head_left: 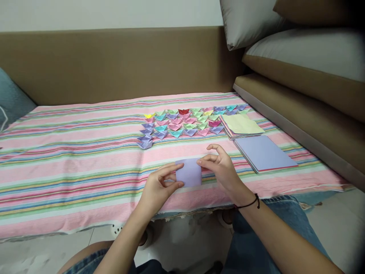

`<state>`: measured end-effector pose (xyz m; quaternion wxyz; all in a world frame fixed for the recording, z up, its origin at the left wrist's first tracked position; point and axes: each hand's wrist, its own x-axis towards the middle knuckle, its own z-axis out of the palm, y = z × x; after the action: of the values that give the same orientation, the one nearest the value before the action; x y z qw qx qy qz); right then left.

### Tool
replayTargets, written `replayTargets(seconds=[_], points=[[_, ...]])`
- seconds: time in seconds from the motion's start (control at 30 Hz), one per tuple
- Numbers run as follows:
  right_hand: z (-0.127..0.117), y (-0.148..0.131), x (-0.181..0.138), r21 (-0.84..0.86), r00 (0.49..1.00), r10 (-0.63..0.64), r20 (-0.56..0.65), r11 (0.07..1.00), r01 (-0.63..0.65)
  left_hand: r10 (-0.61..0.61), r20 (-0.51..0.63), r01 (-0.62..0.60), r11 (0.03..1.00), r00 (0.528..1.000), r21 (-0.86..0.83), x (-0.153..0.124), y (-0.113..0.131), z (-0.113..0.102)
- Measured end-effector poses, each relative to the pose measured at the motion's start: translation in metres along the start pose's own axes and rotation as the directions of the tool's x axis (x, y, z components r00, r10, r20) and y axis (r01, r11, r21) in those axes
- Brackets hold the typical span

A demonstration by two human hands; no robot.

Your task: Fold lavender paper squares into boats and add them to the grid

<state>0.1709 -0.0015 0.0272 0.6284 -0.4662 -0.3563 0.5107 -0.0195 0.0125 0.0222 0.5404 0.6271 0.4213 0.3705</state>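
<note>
A small lilac piece of folded paper [188,173] is held up above the front of the striped cloth, between both hands. My left hand [160,185] pinches its left side, with the thumb at the lower corner and the fingers along the edge. At the upper right corner, my right hand [219,166] grips it between thumb and a finger, while the index finger is raised and curled. Behind the hands lie rows of folded paper boats [189,121] in purple, pink, green, blue, yellow and red.
To the right rest a stack of lilac paper squares [265,153] and a stack topped with pale yellow paper [242,125]. The striped cloth [71,163] covers the seat. Brown and grey cushions [302,95] are piled at the right, before a brown backrest [119,64].
</note>
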Motion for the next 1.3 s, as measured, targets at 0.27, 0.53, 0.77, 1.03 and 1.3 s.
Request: replayTargets(seconds=[0.27, 0.53, 0.77, 1.03, 1.3], points=[[-0.002, 0.001, 0.002, -0.047, 0.997, -0.077, 0.009, 0.996, 0.077, 0.004, -0.004, -0.004, 1.0, 1.0, 0.011, -0.001, 0.0, 0.002], [0.006, 0.005, -0.004, -0.198, 0.958, 0.107, 0.264, 0.979, -0.055, 0.004, -0.12, -0.011, 0.998, 0.993, -0.057, 0.004, 0.0, 0.0], [0.001, 0.007, -0.002, -0.277, 0.966, 0.134, 0.221, 0.958, -0.07, 0.007, -0.137, -0.019, 0.996, 0.991, -0.082, 0.003, 0.003, -0.005], [-0.001, 0.007, -0.002, -0.308, 0.977, 0.043, 0.21, 0.951, 0.024, -0.02, -0.113, 0.002, 0.987, 0.993, -0.158, 0.006, 0.002, -0.003], [-0.001, 0.012, -0.004, -0.309, 0.919, 0.194, 0.345, 0.947, -0.084, -0.013, -0.147, -0.003, 0.994, 0.989, -0.111, 0.006, 0.002, -0.005]])
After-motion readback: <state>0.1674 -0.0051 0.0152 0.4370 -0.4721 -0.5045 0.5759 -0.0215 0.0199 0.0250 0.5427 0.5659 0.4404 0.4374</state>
